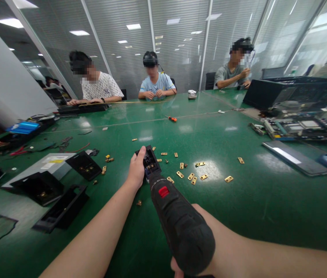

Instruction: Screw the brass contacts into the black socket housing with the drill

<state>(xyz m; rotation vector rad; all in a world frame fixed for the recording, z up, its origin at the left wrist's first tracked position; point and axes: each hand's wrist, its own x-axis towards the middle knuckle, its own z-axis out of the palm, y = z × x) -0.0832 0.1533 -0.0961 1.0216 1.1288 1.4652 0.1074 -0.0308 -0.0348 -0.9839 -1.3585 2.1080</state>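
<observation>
My left hand (137, 166) grips a small black plastic housing (152, 159) with brass parts inside, thumb along its edge. In my right hand (202, 220) is a black cordless drill (177, 220) with a red switch on top, its nose pointing into the housing. The drill body hides its bit and most of my right hand. Several small brass plates (204, 177), each with holes, lie just beyond and to the right of the drill. Loose brass screws (139, 202) rest near my left forearm.
At left stand several black housings (59, 208) beside a grey metal box (44, 166). An orange-handled screwdriver (172, 119) lies mid-table. To the right are a dark flat panel (295, 156), a circuit board (302, 127) and a black case (285, 92). Three people sit across the table.
</observation>
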